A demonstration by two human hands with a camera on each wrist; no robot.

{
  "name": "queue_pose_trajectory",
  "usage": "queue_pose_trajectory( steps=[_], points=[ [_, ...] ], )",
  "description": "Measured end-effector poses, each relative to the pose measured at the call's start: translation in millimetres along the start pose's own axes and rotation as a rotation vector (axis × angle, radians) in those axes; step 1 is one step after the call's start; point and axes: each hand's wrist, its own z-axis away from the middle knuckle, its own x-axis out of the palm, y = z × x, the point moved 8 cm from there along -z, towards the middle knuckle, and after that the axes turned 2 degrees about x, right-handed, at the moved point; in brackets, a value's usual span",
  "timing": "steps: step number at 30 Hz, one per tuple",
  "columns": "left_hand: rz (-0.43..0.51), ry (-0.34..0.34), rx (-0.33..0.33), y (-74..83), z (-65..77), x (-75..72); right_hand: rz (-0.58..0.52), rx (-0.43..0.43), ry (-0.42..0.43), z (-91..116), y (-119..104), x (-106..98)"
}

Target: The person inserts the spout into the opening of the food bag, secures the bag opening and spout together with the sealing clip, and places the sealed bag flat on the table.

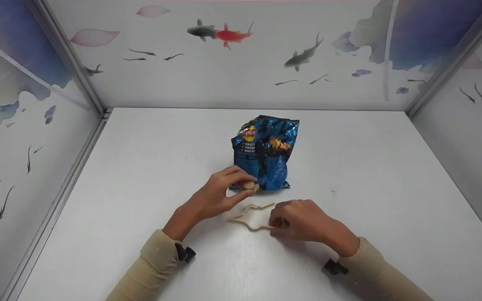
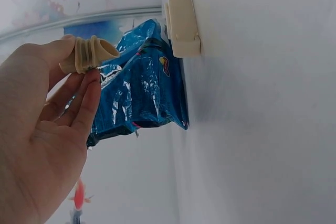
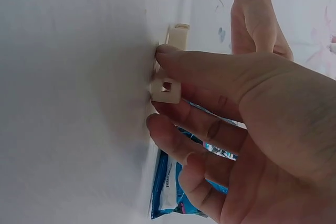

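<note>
My left hand (image 1: 214, 193) pinches a small beige plastic spout (image 2: 86, 56) between thumb and fingertips. Ridged rings run round it, and its hollow end shows in the left wrist view. Just past these fingers a blue, crumpled chip bag (image 1: 275, 163) stands on the table. Lower and to the right, my right hand (image 1: 301, 219) pinches one end of a beige plastic bag clip (image 1: 252, 228). Two bent arms make up the clip, spread apart on the tabletop. A square hole shows in its end piece (image 3: 163, 97) beside the right thumb.
The white table (image 1: 161, 146) reaches back to a wall (image 1: 241, 83) printed with fish and petals. Side panels with metal edge strips stand at left and right. A small dark device (image 1: 185, 253) sits at the left wrist, another (image 1: 335, 267) at the right.
</note>
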Motion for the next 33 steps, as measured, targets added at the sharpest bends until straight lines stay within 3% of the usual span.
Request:
queue_pose_trajectory(
  steps=[18,33],
  points=[
    [-0.006,0.039,-0.02,-4.5,2.2,-2.6,-0.014,-0.013,0.12,-4.6,-1.1,-20.5],
    [-0.129,0.219,-0.035,-1.3,-7.1,-30.1,-0.024,-0.067,0.418,2.0,-0.7,-55.9]
  ],
)
